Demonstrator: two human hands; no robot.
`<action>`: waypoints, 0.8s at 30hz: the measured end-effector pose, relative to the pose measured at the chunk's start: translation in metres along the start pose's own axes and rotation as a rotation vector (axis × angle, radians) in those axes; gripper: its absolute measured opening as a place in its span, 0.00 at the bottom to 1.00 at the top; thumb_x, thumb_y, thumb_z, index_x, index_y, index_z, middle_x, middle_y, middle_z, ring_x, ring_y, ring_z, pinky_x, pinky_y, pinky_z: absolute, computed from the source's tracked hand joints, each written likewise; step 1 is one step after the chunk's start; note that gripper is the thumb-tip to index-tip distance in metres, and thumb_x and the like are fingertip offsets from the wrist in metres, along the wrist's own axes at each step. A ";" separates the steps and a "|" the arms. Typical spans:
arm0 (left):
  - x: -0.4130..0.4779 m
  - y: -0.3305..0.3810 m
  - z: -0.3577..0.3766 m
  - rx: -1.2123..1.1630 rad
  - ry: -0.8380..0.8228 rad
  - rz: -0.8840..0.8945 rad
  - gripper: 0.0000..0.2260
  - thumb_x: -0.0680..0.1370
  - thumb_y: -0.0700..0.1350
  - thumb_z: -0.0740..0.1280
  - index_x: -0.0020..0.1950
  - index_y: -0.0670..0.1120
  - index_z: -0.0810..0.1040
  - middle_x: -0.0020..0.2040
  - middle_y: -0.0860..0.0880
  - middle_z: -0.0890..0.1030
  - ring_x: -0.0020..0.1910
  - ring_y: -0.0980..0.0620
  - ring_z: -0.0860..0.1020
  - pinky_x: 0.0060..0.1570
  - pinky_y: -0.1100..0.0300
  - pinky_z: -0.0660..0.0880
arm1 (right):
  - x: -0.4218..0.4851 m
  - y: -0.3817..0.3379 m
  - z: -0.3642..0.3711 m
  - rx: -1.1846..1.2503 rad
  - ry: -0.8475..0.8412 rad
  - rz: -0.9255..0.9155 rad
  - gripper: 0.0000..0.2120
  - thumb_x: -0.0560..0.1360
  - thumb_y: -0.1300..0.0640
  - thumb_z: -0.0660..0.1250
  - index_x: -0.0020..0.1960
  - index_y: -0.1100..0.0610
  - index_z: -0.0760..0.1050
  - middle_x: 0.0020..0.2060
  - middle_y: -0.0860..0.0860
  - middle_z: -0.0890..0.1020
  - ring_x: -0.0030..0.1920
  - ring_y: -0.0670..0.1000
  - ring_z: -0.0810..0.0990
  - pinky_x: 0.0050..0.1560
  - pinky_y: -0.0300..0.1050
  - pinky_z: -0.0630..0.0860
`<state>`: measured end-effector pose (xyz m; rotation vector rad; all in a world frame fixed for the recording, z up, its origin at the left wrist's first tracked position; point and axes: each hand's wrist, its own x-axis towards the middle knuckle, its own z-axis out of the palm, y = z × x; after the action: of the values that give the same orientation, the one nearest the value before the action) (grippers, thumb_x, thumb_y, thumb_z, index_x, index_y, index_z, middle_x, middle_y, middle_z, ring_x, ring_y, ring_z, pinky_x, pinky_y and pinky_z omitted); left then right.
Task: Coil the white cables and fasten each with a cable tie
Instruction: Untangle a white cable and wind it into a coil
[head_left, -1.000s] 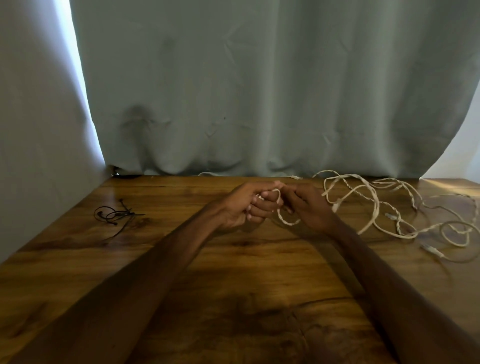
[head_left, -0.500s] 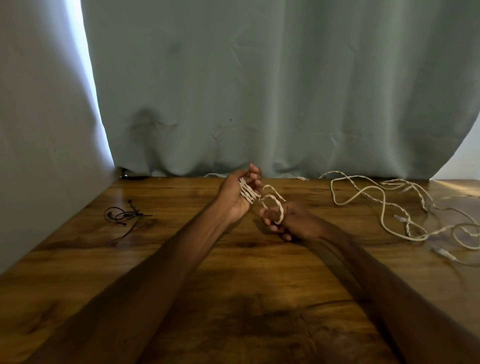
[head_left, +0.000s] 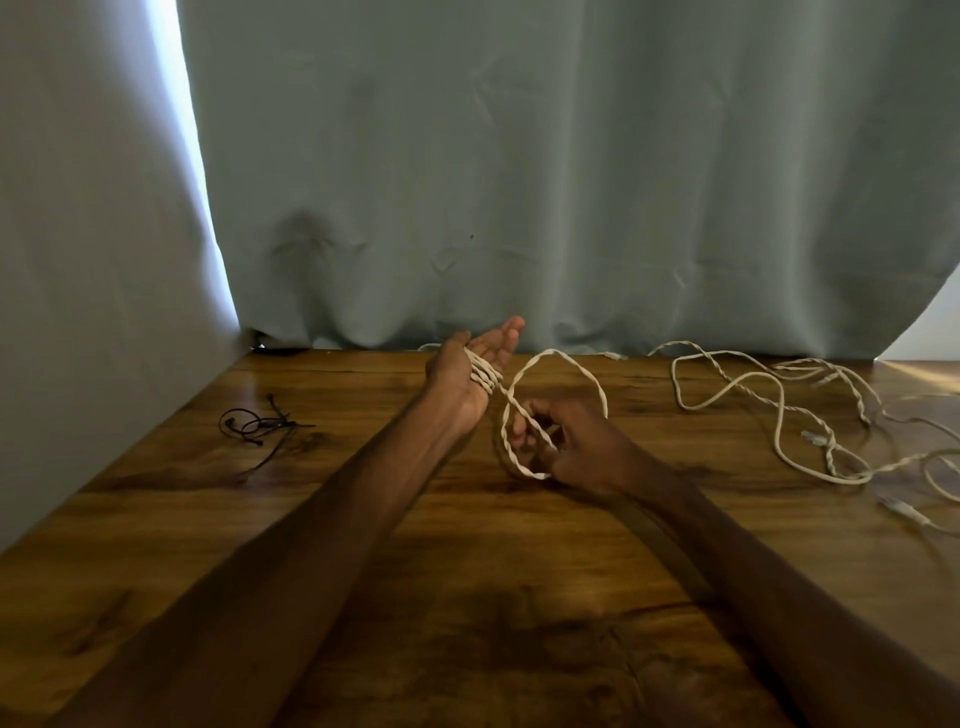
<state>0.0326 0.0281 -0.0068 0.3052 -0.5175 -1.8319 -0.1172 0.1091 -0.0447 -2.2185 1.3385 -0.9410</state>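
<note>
Left hand (head_left: 454, 376): grip flat-open, white cable (head_left: 483, 375) wound round palm.
Right hand (head_left: 582, 441): grip pinching loop.
Risk: turns may slip off straight fingers.

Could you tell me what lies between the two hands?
Head view: white cable runs from wraps on the left hand to the right hand.

The left hand (head_left: 475, 371) was raised at frame centre, palm open, fingers straight and together. Just lower right, the right hand (head_left: 576, 447) curled its fingers round the white cable (head_left: 550, 353). Both bare forearms reached in from the bottom corners.
</note>
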 end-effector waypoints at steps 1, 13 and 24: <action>0.000 -0.001 -0.001 0.020 -0.003 0.001 0.21 0.88 0.42 0.48 0.69 0.25 0.67 0.63 0.30 0.79 0.57 0.38 0.82 0.49 0.55 0.82 | 0.000 0.000 0.000 -0.013 -0.004 -0.002 0.12 0.73 0.74 0.68 0.50 0.60 0.80 0.43 0.51 0.85 0.44 0.43 0.83 0.46 0.36 0.79; 0.021 -0.020 -0.007 0.569 0.006 0.407 0.14 0.85 0.37 0.55 0.67 0.30 0.68 0.67 0.36 0.78 0.59 0.44 0.83 0.56 0.61 0.80 | 0.003 -0.026 0.008 0.998 0.167 0.367 0.07 0.82 0.62 0.64 0.52 0.61 0.81 0.41 0.54 0.85 0.44 0.53 0.84 0.38 0.42 0.79; 0.018 -0.028 -0.014 0.895 0.022 0.575 0.23 0.80 0.49 0.59 0.69 0.36 0.70 0.66 0.43 0.80 0.63 0.51 0.82 0.63 0.53 0.78 | 0.000 -0.016 -0.017 0.975 0.013 0.706 0.03 0.80 0.64 0.66 0.50 0.63 0.77 0.38 0.58 0.82 0.36 0.52 0.81 0.36 0.44 0.83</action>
<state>0.0096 0.0156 -0.0316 0.6878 -1.2547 -0.9559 -0.1189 0.1170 -0.0231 -0.9240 1.1520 -0.9988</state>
